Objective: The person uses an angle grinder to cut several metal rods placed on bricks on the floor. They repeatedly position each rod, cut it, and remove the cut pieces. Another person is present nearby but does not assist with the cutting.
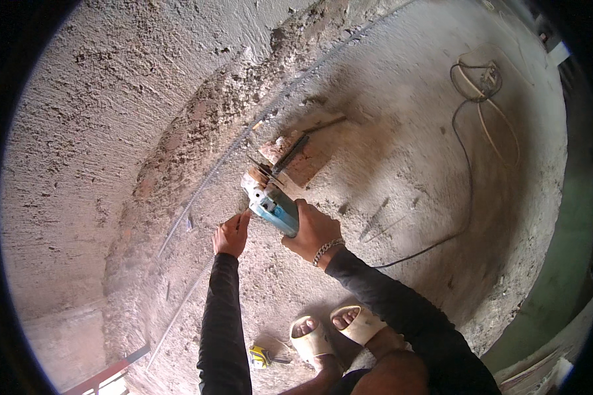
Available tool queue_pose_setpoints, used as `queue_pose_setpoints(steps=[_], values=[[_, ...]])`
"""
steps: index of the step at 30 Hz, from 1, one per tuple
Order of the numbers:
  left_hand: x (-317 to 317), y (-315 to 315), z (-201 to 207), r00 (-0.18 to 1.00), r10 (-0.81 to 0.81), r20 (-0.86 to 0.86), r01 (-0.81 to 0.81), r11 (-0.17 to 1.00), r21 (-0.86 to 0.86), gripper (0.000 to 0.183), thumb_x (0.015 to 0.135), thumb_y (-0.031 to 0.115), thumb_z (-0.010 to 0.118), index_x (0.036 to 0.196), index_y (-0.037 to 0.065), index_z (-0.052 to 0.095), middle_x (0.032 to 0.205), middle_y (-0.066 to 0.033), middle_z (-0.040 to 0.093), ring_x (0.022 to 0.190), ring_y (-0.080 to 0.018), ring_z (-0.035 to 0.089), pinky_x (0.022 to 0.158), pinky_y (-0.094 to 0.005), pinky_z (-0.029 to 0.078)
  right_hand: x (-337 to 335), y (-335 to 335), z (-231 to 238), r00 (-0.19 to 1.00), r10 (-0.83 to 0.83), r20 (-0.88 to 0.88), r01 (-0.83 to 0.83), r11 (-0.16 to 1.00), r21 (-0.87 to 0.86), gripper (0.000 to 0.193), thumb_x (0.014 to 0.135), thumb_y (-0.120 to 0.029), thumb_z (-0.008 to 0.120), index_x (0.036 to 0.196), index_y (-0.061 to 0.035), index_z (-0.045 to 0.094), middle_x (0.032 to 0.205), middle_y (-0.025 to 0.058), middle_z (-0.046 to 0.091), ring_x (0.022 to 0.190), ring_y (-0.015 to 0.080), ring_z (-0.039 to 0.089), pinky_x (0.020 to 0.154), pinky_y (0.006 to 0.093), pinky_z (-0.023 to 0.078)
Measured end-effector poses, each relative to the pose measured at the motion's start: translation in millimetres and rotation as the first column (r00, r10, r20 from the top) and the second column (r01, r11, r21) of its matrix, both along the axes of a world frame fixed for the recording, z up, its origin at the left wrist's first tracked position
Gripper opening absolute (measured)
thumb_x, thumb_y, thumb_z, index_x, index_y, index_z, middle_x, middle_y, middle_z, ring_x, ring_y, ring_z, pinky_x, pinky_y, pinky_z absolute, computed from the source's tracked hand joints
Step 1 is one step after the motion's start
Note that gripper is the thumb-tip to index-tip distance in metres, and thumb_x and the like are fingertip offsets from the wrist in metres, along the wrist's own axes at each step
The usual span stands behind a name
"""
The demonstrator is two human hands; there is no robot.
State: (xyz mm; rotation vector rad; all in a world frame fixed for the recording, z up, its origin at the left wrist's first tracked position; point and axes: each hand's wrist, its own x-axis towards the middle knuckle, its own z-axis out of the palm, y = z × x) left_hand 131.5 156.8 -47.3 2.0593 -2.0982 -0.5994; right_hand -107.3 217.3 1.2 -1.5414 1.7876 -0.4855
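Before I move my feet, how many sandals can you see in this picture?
2: the left sandal is just right of the yellow tape measure, and the right sandal is beside it, lower in the picture than the right hand that holds the grinder.

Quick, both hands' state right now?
Left hand: closed, apparently on a small dark part beside the grinder's head; what it is cannot be told.
Right hand: closed, holding the blue angle grinder by its body.

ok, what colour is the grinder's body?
The grinder has a teal-blue body; it shows in the head view, the only one.
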Motion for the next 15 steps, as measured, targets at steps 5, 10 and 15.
queue_pose_setpoints(steps=[5, 10, 15], values=[[0.1, -0.3, 0.2, 0.996, 0.026, -0.081, -0.025, 1.000, 0.005, 0.049, 0.098, 0.057, 0.052, 0.092, 0.011, 0.071, 0.073, -0.0181, 0.065, 0.073, -0.0421, 0.065, 0.062, -0.0496, 0.047, -1.8, -0.1, -2.2, 0.999, 0.010, 0.035, -0.011, 1.000, 0.014, 0.068, 0.071, -0.033, 0.079, 0.124, -0.0026, 0.048, 0.103, 0.0205, 0.068, 0.090, 0.0381, 0.071, 0.076, 0.0530, 0.056], [-0.7, -1.3, 3.4, 0.999, 0.030, -0.034, -0.029, 0.998, 0.051, 0.049, 0.097, 0.056, 0.053, 0.090, 0.011, 0.071, 0.073, -0.0179, 0.065, 0.073, -0.0418, 0.065, 0.062, -0.0489, 0.047, -2.7, -1.5, -1.4, 0.999, 0.001, 0.037, -0.001, 1.000, 0.006, 0.065, 0.070, -0.032, 0.078, 0.120, -0.0019, 0.050, 0.100, 0.0207, 0.068, 0.089, 0.0390, 0.070, 0.076, 0.0518, 0.056], [-2.2, 5.1, 2.0, 0.998, 0.037, -0.041, -0.035, 0.998, 0.045, 0.050, 0.097, 0.058, 0.053, 0.089, 0.011, 0.071, 0.074, -0.0176, 0.066, 0.073, -0.0416, 0.065, 0.063, -0.0488, 0.048, -4.0, 5.3, -1.7, 0.999, 0.009, 0.037, -0.009, 1.000, 0.023, 0.064, 0.071, -0.031, 0.078, 0.120, -0.0023, 0.049, 0.100, 0.0213, 0.069, 0.089, 0.0398, 0.071, 0.076, 0.0524, 0.056]])
